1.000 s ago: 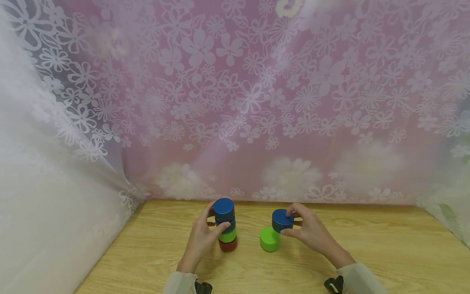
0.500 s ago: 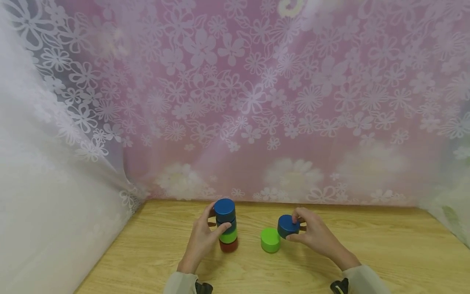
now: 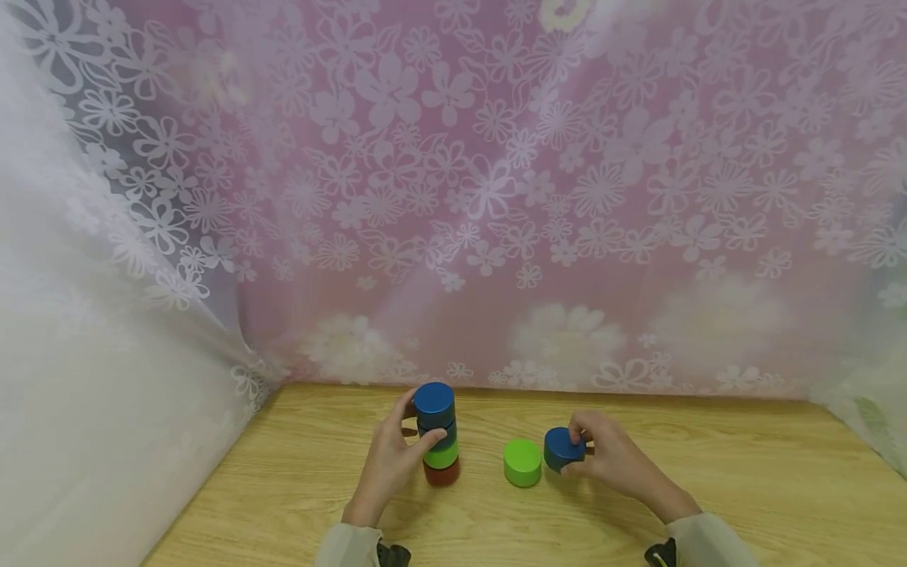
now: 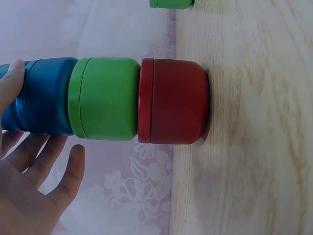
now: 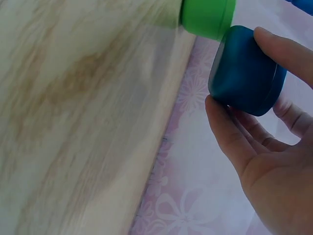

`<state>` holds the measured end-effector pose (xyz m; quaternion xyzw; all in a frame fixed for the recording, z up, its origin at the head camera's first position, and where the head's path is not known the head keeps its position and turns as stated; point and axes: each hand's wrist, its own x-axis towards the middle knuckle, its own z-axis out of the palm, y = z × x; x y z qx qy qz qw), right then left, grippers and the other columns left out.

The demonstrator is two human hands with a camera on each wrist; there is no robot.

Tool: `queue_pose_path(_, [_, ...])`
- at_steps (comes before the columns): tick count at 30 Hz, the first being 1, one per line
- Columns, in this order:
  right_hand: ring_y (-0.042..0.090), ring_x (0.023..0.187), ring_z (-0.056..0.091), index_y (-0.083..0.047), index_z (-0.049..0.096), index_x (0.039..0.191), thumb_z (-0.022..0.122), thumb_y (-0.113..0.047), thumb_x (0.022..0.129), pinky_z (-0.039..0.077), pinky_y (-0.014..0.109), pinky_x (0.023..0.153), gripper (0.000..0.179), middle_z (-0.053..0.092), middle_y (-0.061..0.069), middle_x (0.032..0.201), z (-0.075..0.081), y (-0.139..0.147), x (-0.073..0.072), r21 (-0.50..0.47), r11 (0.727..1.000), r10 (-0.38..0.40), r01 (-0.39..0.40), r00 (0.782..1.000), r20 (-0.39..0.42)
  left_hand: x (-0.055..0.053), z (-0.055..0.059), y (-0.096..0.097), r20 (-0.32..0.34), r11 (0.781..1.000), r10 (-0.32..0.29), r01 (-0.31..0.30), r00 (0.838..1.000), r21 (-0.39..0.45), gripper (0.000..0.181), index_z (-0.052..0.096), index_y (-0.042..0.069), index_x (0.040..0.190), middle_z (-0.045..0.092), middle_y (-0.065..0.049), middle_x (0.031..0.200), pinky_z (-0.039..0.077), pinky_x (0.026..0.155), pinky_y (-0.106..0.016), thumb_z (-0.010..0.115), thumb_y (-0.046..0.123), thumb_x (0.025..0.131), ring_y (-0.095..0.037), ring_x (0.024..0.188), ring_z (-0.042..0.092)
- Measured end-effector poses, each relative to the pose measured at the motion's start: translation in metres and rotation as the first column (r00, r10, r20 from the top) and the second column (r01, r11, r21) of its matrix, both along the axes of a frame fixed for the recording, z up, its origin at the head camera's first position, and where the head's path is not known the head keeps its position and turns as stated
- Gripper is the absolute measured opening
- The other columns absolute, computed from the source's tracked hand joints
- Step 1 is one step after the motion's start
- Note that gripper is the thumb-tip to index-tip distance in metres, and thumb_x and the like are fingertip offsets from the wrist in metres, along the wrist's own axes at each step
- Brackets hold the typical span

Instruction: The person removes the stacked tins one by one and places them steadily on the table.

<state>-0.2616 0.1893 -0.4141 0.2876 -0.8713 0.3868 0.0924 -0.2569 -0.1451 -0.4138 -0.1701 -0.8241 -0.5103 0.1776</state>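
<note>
A stack of lidded round tins stands upright: a red tin (image 4: 178,102) at the bottom, then a green tin (image 4: 107,98), a lower blue tin (image 4: 51,95) and an upper blue tin (image 3: 434,402). My left hand (image 3: 388,458) grips the blue part of the stack, thumb in front and fingers behind. Thumb and fingers of my right hand (image 3: 615,458) pinch another blue tin (image 5: 247,71), slightly tilted and close over the table. Just left of that blue tin, a second green tin (image 3: 522,463) sits on the wood.
The wood-grain table (image 3: 283,488) runs back to a pink flowered curtain (image 3: 453,236). White cloth (image 3: 106,409) hangs along the left side. A dark strap (image 3: 392,555) shows at the left wrist, below a pale sleeve.
My right hand has moved down and to the right with the blue tin, away from over the second green tin. The left hand has kept its grip on the stack.
</note>
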Motion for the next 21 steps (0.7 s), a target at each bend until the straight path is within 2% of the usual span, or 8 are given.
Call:
queue_pose_path(6, [0.030,0.092,0.065,-0.010,0.044,0.082,0.092,-0.006,0.070,0.055,0.037,0.068,0.050,0.052,0.004,0.091,-0.006,0.003,-0.003,0.041,0.999,0.027,-0.030,0.998,0.063,-0.001,0.000,0.001,-0.005,1.000,0.000,0.000,1.000,0.003,0.067,0.046,0.001,0.147,0.065,-0.016,0.126,0.054,0.085,-0.059,0.079,0.018,0.091,-0.035,0.113,0.061])
queue_pose_path(11, [0.028,0.093,0.062,-0.010,0.044,0.081,0.092,-0.005,0.069,0.055,0.036,0.070,0.050,0.048,0.003,0.085,-0.011,0.002,-0.005,0.076,0.996,0.028,-0.038,0.991,0.128,-0.001,0.000,0.002,-0.005,1.000,0.000,0.000,1.000,0.010,0.067,0.046,0.000,0.147,0.064,-0.017,0.126,0.054,0.085,-0.059,0.079,0.018,0.091,-0.036,0.113,0.061])
queue_pose_path(16, [0.023,0.089,0.057,-0.010,0.046,0.080,0.092,-0.003,0.068,0.054,0.033,0.070,0.048,0.046,0.002,0.083,-0.015,0.001,-0.007,0.118,0.992,0.038,-0.055,0.989,0.144,0.000,-0.001,0.002,-0.004,1.000,-0.001,0.001,1.000,0.013,0.067,0.046,0.001,0.147,0.064,-0.018,0.126,0.054,0.085,-0.059,0.079,0.017,0.091,-0.036,0.113,0.061])
queue_pose_path(21, [0.033,0.096,0.062,-0.009,0.050,0.082,0.090,-0.002,0.072,0.059,0.039,0.076,0.041,0.050,0.002,0.088,-0.014,0.001,-0.008,0.130,0.988,0.061,-0.084,0.983,0.173,0.000,-0.001,0.000,0.000,1.000,-0.007,0.007,1.000,0.019,0.067,0.046,0.002,0.148,0.064,-0.018,0.127,0.055,0.086,-0.056,0.078,0.018,0.092,-0.036,0.114,0.061])
